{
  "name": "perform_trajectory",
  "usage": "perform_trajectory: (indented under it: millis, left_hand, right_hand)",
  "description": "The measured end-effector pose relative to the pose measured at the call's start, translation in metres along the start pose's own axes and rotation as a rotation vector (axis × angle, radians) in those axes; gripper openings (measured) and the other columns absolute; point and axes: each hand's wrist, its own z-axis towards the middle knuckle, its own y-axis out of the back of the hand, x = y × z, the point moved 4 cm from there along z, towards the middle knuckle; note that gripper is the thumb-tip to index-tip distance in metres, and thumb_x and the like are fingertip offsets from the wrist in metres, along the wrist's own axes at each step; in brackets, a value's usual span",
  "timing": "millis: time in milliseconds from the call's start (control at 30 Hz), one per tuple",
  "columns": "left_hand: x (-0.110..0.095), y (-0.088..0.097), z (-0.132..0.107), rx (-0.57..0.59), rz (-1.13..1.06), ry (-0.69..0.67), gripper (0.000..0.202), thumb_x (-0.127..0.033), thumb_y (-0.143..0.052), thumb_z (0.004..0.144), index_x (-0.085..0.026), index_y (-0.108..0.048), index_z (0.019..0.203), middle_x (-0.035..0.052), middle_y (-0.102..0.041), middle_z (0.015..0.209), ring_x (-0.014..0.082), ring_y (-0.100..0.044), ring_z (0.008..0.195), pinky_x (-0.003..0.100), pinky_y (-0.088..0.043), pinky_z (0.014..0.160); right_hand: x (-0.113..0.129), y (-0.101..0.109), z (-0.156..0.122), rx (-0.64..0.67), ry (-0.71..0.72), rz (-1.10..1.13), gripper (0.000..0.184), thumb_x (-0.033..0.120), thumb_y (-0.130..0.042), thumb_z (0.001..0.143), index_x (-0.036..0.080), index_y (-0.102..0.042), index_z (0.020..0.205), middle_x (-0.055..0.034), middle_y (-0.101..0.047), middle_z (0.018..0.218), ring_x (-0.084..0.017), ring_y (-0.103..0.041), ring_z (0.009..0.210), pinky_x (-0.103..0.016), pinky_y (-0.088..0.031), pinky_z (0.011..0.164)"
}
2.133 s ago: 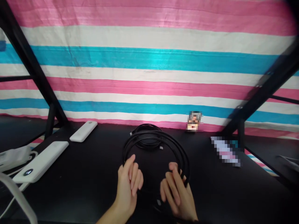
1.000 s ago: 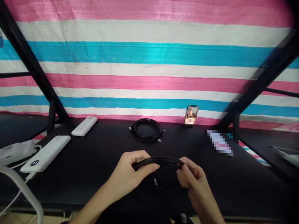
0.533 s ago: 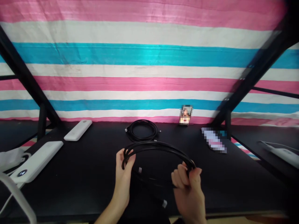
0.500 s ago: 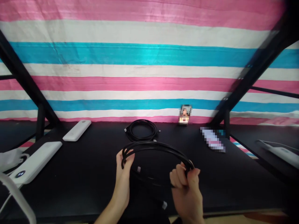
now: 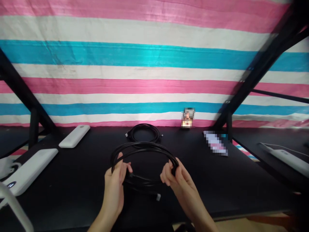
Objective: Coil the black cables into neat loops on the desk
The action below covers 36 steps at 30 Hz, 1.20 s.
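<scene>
The left hand [image 5: 116, 180] and right hand [image 5: 177, 178] clamp a black cable loop [image 5: 145, 146]

They grip opposite sides, holding it over the counter [image 5: 79, 183] near its front edge. A smaller coil [image 5: 143, 132] lies at the back edge, white power banks [image 5: 74, 136] toward the left

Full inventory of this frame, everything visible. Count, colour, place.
held coil: 1, black cable, lifted off the table between both hands; one plug end hangs below it
back coil: 1, black cable, flat at the table's rear centre
power banks: 2, white, left side of table
blurred items: 2, kind unclear, rear right of table
white device: 1, white, on the surface at far right
table: 1, black
tarp: 1, pink, white and blue stripes, behind the table
frame bars: black, slanting at both sides
left hand: 1, grips the held coil's left side
right hand: 1, grips its right side
</scene>
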Motion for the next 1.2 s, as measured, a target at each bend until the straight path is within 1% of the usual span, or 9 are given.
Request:
perform_trajectory:
  millis: [200,333,433,533,600,733,867,1033,1200]
  left_hand:
    - [-0.02,0.003,0.01,0.009,0.252,-0.102,0.022,-0.032,-0.07,0.06,-0.016,-0.066,0.075,-0.0096,-0.038,0.043,0.0059,-0.031,0.045,0.021,-0.031,0.048]
    - [-0.031,-0.013,0.003,0.161,0.574,-0.27,0.006,-0.022,-0.067,0.06,-0.017,-0.064,0.058,-0.0045,-0.048,0.049,0.0099,-0.041,0.053,0.023,-0.033,0.054]
    - [-0.035,-0.029,-0.008,0.232,0.722,-0.441,0.021,-0.024,-0.066,0.065,-0.019,-0.053,0.049,-0.0036,-0.045,0.051,0.0114,-0.042,0.057,0.023,-0.034,0.057]
    - [-0.038,-0.037,-0.013,0.158,0.683,-0.553,0.014,-0.027,-0.069,0.066,-0.022,-0.056,0.07,-0.0021,-0.053,0.069,0.0131,-0.048,0.068,0.023,-0.037,0.065]
    - [-0.039,-0.037,-0.01,0.074,0.575,-0.585,0.035,-0.027,-0.072,0.063,-0.024,-0.054,0.093,0.0013,-0.056,0.093,0.0156,-0.052,0.087,0.024,-0.039,0.077]
    - [-0.02,-0.03,-0.003,0.1,0.286,-0.303,0.061,-0.03,-0.072,0.064,-0.026,-0.042,0.117,0.0049,-0.055,0.114,0.0177,-0.053,0.104,0.027,-0.04,0.084]
    - [0.007,-0.03,-0.012,0.305,0.162,0.062,0.028,-0.037,-0.056,0.077,-0.018,-0.055,0.097,0.0041,-0.066,0.083,0.0172,-0.064,0.074,0.027,-0.044,0.067]
    - [0.008,-0.031,-0.02,0.368,0.109,0.136,0.038,-0.036,-0.06,0.074,-0.019,-0.035,0.051,-0.0097,-0.035,0.035,0.0042,-0.036,0.028,0.02,-0.028,0.041]
    - [0.008,-0.022,-0.019,0.158,-0.144,0.159,0.048,-0.031,-0.068,0.066,-0.019,-0.025,0.047,-0.0125,-0.021,0.033,0.0003,-0.013,0.03,0.019,-0.013,0.035]
  right_hand:
    - [0.006,0.003,0.0,0.091,-0.082,-0.327,0.02,0.036,-0.054,0.086,0.021,-0.054,0.099,0.0057,-0.044,0.059,-0.01,-0.047,0.052,-0.029,-0.045,0.061]
    - [0.014,0.002,-0.005,-0.048,-0.051,-0.463,0.022,0.035,-0.063,0.078,0.022,-0.057,0.095,0.0059,-0.044,0.056,-0.009,-0.041,0.046,-0.022,-0.035,0.048]
    - [0.019,0.002,-0.012,-0.163,-0.007,-0.448,0.024,0.039,-0.071,0.069,0.019,-0.059,0.074,0.0063,-0.037,0.053,-0.006,-0.028,0.045,-0.021,-0.023,0.043]
    - [0.02,0.008,-0.016,-0.262,0.054,-0.384,0.032,0.045,-0.072,0.065,0.018,-0.055,0.061,0.0067,-0.029,0.05,-0.006,-0.02,0.045,-0.021,-0.015,0.042]
    - [0.018,0.014,-0.017,-0.308,0.107,-0.33,0.033,0.045,-0.073,0.065,0.018,-0.055,0.06,0.008,-0.024,0.048,-0.005,-0.017,0.043,-0.021,-0.014,0.04]
    - [0.011,0.016,-0.018,-0.264,0.22,-0.129,0.033,0.05,-0.066,0.071,0.022,-0.053,0.061,0.0106,-0.012,0.047,-0.005,-0.008,0.039,-0.02,-0.012,0.036]
    - [0.009,0.01,-0.02,-0.329,0.217,0.044,0.033,0.05,-0.065,0.072,0.023,-0.05,0.062,0.0104,-0.009,0.049,-0.007,-0.006,0.041,-0.02,-0.013,0.035]
    - [0.006,0.007,-0.014,-0.39,0.07,0.094,0.038,0.053,-0.065,0.072,0.023,-0.044,0.062,0.0109,-0.012,0.048,-0.007,-0.006,0.041,-0.019,-0.015,0.035]
    - [-0.014,0.003,-0.009,-0.345,0.048,-0.068,0.043,0.055,-0.056,0.079,0.02,-0.039,0.06,0.0104,-0.021,0.048,-0.004,-0.015,0.036,-0.018,-0.015,0.034]
